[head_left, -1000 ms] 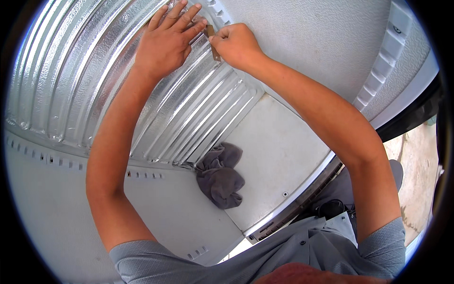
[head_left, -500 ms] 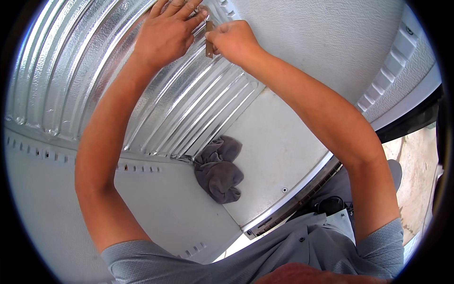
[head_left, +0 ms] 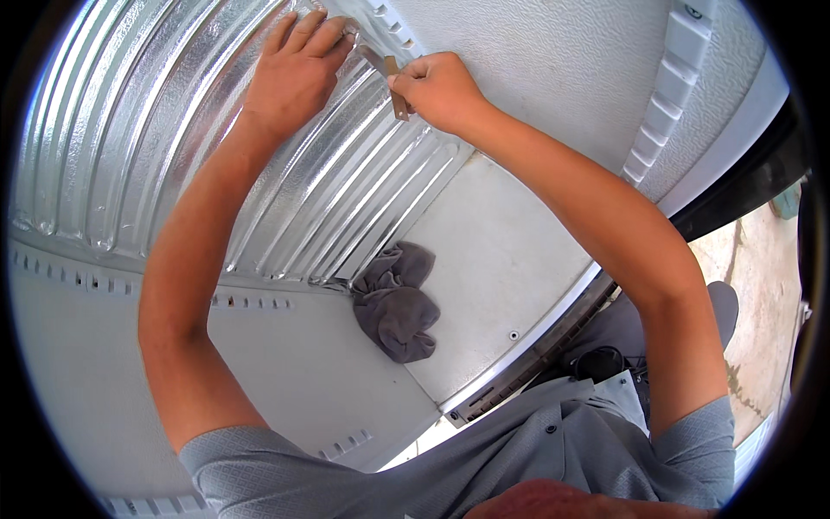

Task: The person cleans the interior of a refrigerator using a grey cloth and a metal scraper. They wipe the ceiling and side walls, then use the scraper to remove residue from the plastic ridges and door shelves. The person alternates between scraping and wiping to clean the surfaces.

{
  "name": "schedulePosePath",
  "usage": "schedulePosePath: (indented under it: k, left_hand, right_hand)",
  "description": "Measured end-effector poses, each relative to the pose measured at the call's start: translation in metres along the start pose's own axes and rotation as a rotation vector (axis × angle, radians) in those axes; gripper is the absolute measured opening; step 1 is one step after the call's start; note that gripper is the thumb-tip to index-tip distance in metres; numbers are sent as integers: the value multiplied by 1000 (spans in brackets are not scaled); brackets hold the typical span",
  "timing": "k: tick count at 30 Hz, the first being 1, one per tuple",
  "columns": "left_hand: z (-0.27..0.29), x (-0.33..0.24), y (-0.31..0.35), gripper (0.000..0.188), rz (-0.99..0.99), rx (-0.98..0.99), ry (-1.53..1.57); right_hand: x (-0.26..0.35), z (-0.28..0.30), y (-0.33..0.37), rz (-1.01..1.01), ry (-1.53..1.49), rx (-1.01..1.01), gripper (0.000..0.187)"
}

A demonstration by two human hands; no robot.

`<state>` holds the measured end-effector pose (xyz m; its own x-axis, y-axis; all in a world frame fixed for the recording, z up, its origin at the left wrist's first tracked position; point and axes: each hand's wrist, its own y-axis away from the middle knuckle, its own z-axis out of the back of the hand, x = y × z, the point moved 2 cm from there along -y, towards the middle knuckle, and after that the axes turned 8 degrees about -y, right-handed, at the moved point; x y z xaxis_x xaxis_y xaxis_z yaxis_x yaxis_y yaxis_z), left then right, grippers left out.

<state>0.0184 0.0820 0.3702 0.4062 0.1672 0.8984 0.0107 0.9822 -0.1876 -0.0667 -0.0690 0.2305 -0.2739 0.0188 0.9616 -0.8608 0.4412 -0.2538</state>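
Note:
A panel of ribbed silver foil [head_left: 294, 173] covers the back wall of a white cabinet-like interior. My left hand [head_left: 294, 73] rests on its upper part, fingers apart, fingertips against the foil near its right edge. My right hand [head_left: 441, 91] pinches a narrow, flat brownish strip [head_left: 400, 105] between thumb and fingers, beside that edge. The strip has a small hole near its lower end; its exact kind I cannot tell. Shiny foil beside the strip looks loose or wrinkled around my left fingertips.
A crumpled grey cloth [head_left: 398, 307] lies in the corner below the foil. White side walls [head_left: 536, 60] carry slotted rails [head_left: 666, 95]. A metal-trimmed front edge [head_left: 519, 337] runs close to my body, with pale floor [head_left: 752, 285] outside at the right.
My right hand has moved slightly right and down, away from my left hand, and the strip now tilts. My left hand has shifted a little left. The view has turned slightly.

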Motion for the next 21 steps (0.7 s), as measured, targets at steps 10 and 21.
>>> schedulePosePath:
  k: [10, 21]
  left_hand:
    - [-1, -2, 0, 46, 50, -48, 43]
    - [-4, -2, -2, 48, 40, -58, 19]
  right_hand:
    - [16, -24, -26, 104, 45, -30, 32]
    - [13, -30, -39, 72, 96, 29, 30]
